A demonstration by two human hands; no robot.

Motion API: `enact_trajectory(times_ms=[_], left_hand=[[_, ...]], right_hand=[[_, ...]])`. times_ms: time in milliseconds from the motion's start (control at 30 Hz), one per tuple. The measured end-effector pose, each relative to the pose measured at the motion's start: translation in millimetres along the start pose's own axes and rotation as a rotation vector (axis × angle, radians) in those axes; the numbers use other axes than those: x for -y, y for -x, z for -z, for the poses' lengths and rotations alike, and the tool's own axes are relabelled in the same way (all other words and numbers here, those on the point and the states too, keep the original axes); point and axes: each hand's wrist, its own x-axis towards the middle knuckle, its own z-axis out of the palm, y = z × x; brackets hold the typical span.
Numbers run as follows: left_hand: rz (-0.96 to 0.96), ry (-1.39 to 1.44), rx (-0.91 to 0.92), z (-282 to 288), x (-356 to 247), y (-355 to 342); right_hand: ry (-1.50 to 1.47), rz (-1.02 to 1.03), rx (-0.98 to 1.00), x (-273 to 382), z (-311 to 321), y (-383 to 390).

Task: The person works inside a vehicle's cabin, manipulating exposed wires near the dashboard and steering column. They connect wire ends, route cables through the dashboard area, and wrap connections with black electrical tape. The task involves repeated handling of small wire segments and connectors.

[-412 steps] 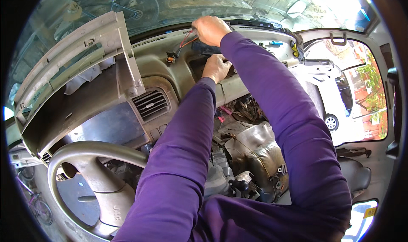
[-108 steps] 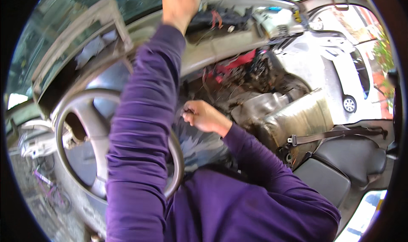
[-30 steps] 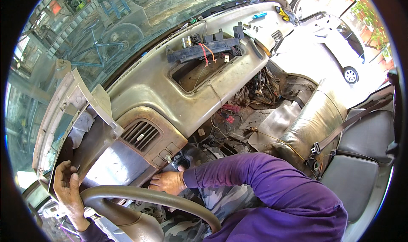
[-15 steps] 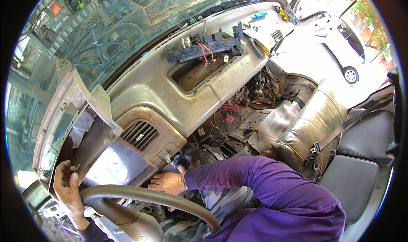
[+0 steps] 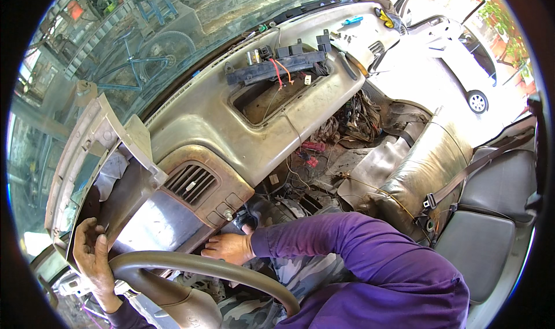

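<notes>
Because my two hands work on either side of the dark glossy panel (image 5: 159,220), any uneven push on it could twist it. It sits just beyond the steering wheel (image 5: 208,264), to the near left of the air vent (image 5: 192,183). My left hand (image 5: 95,265) is at the panel's left end, just beside the wheel rim; the fingers are bent, the thumb stands apart from them, and I see nothing pinched between. My right hand (image 5: 230,250) reaches under the panel's lower edge near the knob (image 5: 228,215), knuckles bent; the fingertips are hidden, so I cannot tell whether they are clamped on anything.

If I pulled hard from one end only, I judge the plastic could crack or a hidden wire could be strained. The wheel rim leaves little room, so a sudden slip could knock my left knuckles against it. Above on the left, the pale trim frame (image 5: 75,138) stands tilted up; a jolt through the dash might drop it onto my fingers. Farther right, the black relay tray (image 5: 277,68) straddles the dash opening (image 5: 272,105), with red and orange wires (image 5: 276,72) hanging; a snag there could drag it loose.
</notes>
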Motion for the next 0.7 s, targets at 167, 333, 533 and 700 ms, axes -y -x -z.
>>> enact_trajectory(times_ms=[167,333,533,700], left_hand=[[0.007,0.011,-0.002,-2,-3,0],[-0.008,-0.016,-0.002,-1,-2,1],[0.012,0.004,0.004,-1,-3,0],[0.004,0.001,0.001,-1,0,1]], right_hand=[[0.017,0.03,-0.016,-2,0,0],[0.03,-0.04,0.129,4,9,-3],[0.042,0.036,-0.027,-2,-4,0],[0.009,-0.019,0.044,-1,0,-2]])
